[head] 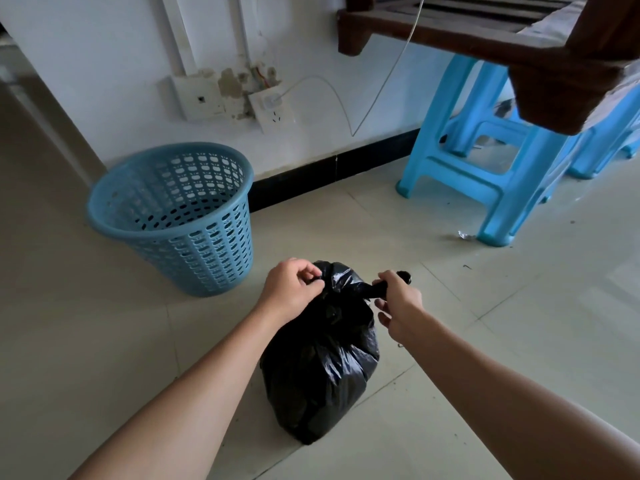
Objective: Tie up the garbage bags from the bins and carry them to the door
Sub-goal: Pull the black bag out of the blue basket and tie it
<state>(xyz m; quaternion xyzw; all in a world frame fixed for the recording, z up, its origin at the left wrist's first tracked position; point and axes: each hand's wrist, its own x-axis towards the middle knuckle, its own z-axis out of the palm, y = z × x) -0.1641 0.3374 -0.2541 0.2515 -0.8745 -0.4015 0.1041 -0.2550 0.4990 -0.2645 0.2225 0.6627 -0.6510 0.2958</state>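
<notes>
A full black garbage bag point(320, 368) stands on the tiled floor in front of me. My left hand point(291, 289) pinches the gathered plastic at the left side of the bag's neck. My right hand point(398, 303) grips a twisted black end of the bag that sticks out to the right. The two hands pull apart across the top of the bag. A blue perforated plastic bin point(176, 216) stands to the left behind the bag, by the wall, with no bag in it.
Blue plastic stools point(485, 168) stand at the right under a dark wooden frame point(519, 39). A white cable point(332, 95) hangs from a wall socket point(273, 112). A small scrap lies on the floor by a stool leg.
</notes>
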